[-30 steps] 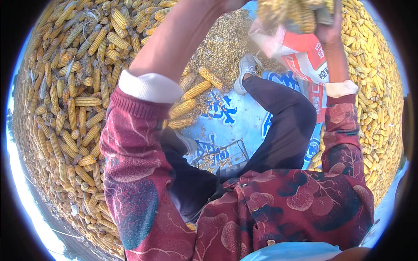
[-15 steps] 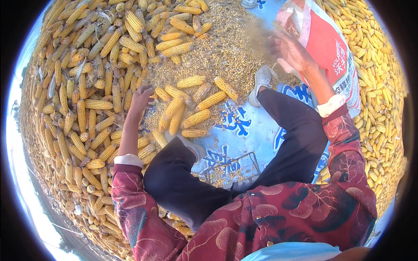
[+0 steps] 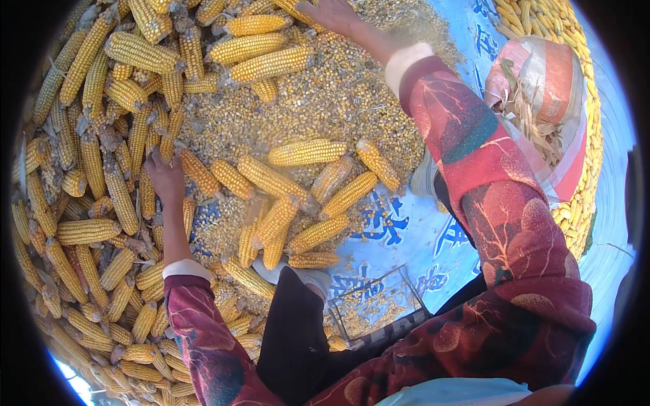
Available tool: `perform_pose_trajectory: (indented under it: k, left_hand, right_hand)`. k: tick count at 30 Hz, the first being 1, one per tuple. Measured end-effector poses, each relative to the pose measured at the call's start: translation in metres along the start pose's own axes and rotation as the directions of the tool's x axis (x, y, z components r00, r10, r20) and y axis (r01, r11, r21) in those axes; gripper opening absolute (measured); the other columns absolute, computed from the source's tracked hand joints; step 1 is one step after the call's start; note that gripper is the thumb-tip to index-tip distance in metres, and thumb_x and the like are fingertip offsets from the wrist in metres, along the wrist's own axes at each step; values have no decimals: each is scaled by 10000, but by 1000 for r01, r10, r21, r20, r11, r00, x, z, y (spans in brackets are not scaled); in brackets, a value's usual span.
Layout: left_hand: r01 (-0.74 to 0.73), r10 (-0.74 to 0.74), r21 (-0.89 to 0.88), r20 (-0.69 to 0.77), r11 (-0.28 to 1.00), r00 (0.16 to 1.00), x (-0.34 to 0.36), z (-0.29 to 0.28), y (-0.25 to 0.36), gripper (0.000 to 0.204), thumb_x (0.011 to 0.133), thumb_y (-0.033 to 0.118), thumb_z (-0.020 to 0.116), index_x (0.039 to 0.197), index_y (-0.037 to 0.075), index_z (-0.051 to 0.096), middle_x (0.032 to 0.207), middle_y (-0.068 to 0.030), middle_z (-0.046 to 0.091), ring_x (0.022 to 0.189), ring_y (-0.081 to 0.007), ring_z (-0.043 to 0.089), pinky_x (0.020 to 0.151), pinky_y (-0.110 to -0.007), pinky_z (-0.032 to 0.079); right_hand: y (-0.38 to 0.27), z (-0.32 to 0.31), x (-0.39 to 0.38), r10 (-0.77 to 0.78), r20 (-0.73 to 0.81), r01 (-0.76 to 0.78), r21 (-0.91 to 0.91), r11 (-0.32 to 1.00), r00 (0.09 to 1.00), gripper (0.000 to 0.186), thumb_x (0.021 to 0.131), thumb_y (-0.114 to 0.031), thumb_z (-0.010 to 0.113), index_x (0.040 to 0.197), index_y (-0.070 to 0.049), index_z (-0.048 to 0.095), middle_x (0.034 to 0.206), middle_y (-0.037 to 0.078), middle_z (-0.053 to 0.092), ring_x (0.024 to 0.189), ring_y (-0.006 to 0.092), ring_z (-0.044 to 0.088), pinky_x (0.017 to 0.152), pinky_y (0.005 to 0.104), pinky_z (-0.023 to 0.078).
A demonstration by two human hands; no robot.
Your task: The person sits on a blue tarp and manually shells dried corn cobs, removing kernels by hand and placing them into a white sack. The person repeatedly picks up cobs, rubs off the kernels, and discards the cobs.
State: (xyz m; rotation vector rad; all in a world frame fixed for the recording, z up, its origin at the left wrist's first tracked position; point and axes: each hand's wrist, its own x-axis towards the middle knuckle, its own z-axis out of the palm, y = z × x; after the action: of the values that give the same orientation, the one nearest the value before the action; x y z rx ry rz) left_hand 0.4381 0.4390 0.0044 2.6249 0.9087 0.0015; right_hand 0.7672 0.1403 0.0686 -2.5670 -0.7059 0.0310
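My left hand (image 3: 164, 177) rests on the big pile of yellow corn cobs at the left, fingers apart, its fingertips beside a cob (image 3: 198, 172). Stretched out to the top edge, my right hand (image 3: 333, 15) has its fingers extended at the end of a corn cob (image 3: 296, 11); the picture's edge cuts part of it off. Between my arms several loose cobs, among them a bright yellow one (image 3: 307, 152), lie over shelled corn kernels (image 3: 338, 88) and a blue printed sheet (image 3: 399, 254).
A red and white woven sack (image 3: 565, 88) with dry husks in its mouth stands at the right. Behind it lie more corn cobs (image 3: 542, 27). A metal wire frame (image 3: 369, 291) sits near my legs, close to my shoe (image 3: 308, 277).
My right hand has left the sack and swung left to the cobs at the top. My left hand has moved left onto the pile. The view has shifted left.
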Motion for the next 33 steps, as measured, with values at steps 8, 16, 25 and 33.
perform_pose_trajectory:
  k: [8, 16, 25, 33]
  left_hand:
    - [32, -32, 45, -20, 998, 999, 43, 12, -4, 618, 845, 296, 564, 1350, 40, 316, 1259, -278, 344, 1039, -422, 477, 813, -512, 447]
    - [-75, 84, 345, -10, 936, 996, 46, 18, -10, 558, 822, 363, 549, 1243, 6, 460, 1201, -221, 415, 1027, -398, 467, 827, -539, 390]
    - [162, -162, -26, -32, 986, 986, 44, 38, -9, 614, 774, 363, 578, 1228, -32, 459, 1222, -252, 442, 1087, -409, 443, 886, -560, 350]
    - [188, -191, -96, -18, 977, 981, 55, 19, 5, 660, 786, 417, 550, 1217, -71, 442, 1209, -262, 479, 1039, -409, 494, 861, -496, 405]
  right_hand:
    - [-10, 35, 7, 23, 63, -15, -129, 992, 998, 614, 844, -528, 440, 1163, -6, 496, 1157, 203, 534, 1034, 328, 545, 859, 444, 428]
    - [-17, 20, -86, -200, 524, 132, 164, 978, 828, 719, 873, -610, 305, 1265, -21, 430, 1202, 207, 487, 1109, 343, 481, 967, 459, 371]
    - [-9, 75, 30, 201, -37, -201, 24, 979, 979, 543, 861, -463, 414, 1179, -30, 490, 1116, 216, 539, 1018, 352, 541, 874, 454, 426]
    - [2, 65, 2, 62, 411, -30, -84, 996, 909, 769, 831, -671, 318, 1323, -84, 388, 1316, 205, 410, 1186, 349, 434, 969, 451, 368]
